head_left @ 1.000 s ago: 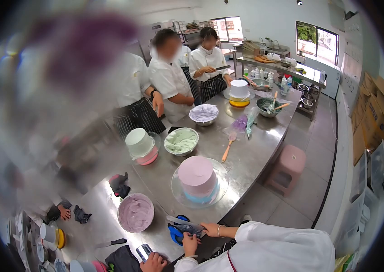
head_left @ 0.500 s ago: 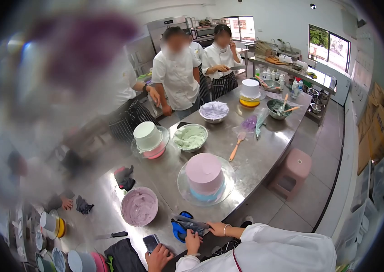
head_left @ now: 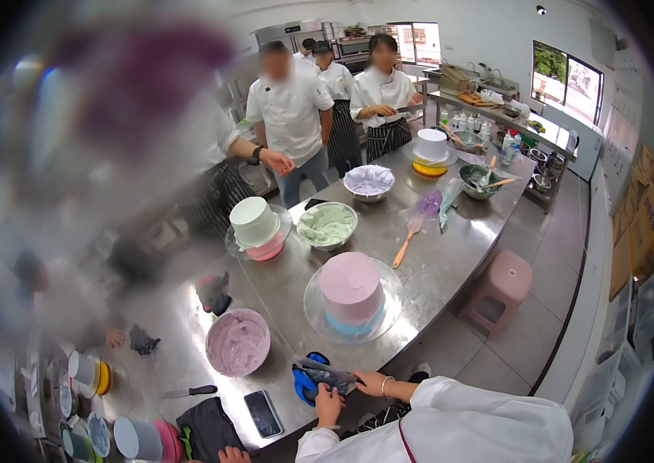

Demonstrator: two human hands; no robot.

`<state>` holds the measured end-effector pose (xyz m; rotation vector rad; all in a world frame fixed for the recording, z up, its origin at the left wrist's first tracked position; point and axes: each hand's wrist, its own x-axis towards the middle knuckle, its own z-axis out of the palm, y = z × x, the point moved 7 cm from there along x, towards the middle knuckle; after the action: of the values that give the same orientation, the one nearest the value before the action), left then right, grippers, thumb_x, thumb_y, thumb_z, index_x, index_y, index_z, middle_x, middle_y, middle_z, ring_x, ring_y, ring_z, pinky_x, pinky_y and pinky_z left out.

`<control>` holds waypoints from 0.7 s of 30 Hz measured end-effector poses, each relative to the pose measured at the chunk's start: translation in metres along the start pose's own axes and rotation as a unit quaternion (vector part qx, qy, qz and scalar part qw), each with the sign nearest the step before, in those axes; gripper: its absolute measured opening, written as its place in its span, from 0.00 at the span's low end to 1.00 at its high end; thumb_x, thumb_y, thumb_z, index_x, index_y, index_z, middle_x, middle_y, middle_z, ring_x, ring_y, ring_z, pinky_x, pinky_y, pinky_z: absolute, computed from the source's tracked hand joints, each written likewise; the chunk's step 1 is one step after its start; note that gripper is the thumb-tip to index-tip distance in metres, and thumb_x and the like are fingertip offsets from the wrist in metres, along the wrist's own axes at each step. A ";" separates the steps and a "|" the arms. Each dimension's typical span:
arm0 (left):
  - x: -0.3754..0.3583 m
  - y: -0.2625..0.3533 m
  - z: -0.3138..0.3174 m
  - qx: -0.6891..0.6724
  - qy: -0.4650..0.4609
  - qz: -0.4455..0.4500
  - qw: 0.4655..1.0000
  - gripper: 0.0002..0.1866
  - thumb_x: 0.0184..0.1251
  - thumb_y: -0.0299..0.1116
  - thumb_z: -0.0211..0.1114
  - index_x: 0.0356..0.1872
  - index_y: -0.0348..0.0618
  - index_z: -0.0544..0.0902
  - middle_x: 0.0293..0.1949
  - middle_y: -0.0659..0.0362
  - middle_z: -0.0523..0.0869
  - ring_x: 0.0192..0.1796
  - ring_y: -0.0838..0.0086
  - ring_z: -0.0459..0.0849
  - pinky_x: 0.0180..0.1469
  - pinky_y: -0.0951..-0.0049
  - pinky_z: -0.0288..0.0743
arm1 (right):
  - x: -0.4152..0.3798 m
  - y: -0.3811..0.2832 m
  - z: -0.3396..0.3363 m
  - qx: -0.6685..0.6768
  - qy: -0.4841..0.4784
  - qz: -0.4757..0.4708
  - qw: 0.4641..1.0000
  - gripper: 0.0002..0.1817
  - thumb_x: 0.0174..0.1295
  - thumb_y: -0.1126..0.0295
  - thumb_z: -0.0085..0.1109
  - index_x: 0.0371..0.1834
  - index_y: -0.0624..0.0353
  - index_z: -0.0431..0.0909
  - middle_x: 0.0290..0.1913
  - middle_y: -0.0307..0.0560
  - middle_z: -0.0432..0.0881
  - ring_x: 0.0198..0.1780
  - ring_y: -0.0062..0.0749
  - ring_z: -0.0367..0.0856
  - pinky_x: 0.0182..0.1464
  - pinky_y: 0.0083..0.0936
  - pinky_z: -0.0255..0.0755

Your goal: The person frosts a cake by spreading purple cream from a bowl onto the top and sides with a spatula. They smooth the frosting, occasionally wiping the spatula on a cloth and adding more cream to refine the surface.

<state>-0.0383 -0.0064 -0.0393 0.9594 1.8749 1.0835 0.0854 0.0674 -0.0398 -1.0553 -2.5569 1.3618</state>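
At the table's near edge, my right hand (head_left: 371, 383), with a bracelet at its wrist, is closed on the end of a dark, crumpled plastic-looking piece (head_left: 332, 376). Just left of it, my left hand (head_left: 328, 407) has its fingers closed at the same piece's lower edge. A blue-and-black item (head_left: 306, 383) with rounded, loop-like parts lies against the piece; I cannot make out its kind. Beyond my hands, a smooth pink cake (head_left: 351, 287) sits on a blue base (head_left: 356, 322) and a clear round plate (head_left: 318, 319).
Left of my hands lie a phone (head_left: 264, 414), another person's hand (head_left: 233, 454) and a bowl of pink cream (head_left: 238, 342). A green cake (head_left: 254, 221), green cream bowl (head_left: 327, 225) and orange-handled brush (head_left: 406, 245) stand farther off. Several co-workers stand across the table. A stool (head_left: 495, 292) is right.
The other person's hand has left the phone, which now lies flat, and sits lower at the frame's edge. Co-workers across the table have shifted. My hands stay nearly in place.
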 end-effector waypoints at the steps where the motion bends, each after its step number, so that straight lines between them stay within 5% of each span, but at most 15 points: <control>1: 0.000 0.000 0.000 0.002 -0.002 0.000 1.000 0.06 0.60 0.24 0.49 0.36 0.36 0.63 0.15 0.52 0.77 0.13 0.72 0.76 0.16 0.76 0.68 | 0.000 0.001 0.000 0.002 0.012 -0.006 1.000 0.19 0.57 0.66 0.45 0.51 0.60 0.60 0.40 0.62 0.75 0.40 0.56 0.73 0.42 0.41 0.67; 12: 0.006 -0.031 0.001 0.014 0.005 -0.001 1.000 0.06 0.60 0.26 0.51 0.34 0.38 0.64 0.14 0.54 0.78 0.14 0.71 0.77 0.16 0.74 0.67 | 0.001 0.004 0.001 -0.002 0.030 -0.016 0.999 0.19 0.56 0.65 0.46 0.51 0.59 0.62 0.38 0.63 0.75 0.38 0.56 0.74 0.41 0.41 0.67; 21: 0.000 0.004 -0.002 0.018 0.012 -0.020 1.000 0.06 0.60 0.27 0.51 0.35 0.39 0.64 0.14 0.55 0.77 0.14 0.72 0.76 0.16 0.73 0.67 | 0.002 0.014 0.005 -0.004 0.040 -0.028 0.999 0.18 0.57 0.62 0.46 0.49 0.57 0.61 0.34 0.63 0.76 0.37 0.58 0.74 0.39 0.43 0.68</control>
<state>-0.0390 -0.0059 -0.0353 0.9289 1.9321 1.0443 0.0894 0.0703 -0.0536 -1.0113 -2.5159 1.2708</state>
